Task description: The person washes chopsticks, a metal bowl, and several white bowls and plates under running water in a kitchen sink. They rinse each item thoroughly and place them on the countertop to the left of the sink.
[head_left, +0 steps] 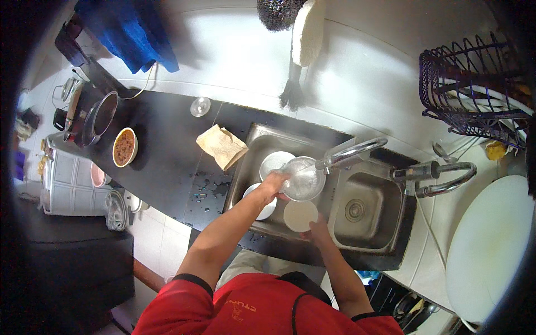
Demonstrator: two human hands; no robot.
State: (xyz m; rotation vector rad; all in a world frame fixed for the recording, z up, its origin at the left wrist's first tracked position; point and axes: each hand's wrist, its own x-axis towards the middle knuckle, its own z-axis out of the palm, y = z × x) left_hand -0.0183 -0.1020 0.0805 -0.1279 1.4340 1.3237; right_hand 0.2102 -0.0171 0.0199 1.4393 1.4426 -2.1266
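My left hand grips the rim of a white bowl in the larger basin of a steel double sink. Water from the chrome faucet falls into this bowl. Lower and to the right, my right hand holds a round cream-coloured dish by its edge; whether it is a bowl or a small plate I cannot tell. Two more white dishes, one behind and one nearer, sit in the same basin, partly hidden by my left hand and forearm.
A folded cream cloth lies left of the sink, near water drops. Farther left stand a bowl of brown food and a pan. A second faucet, wire rack and large white oval board occupy the right.
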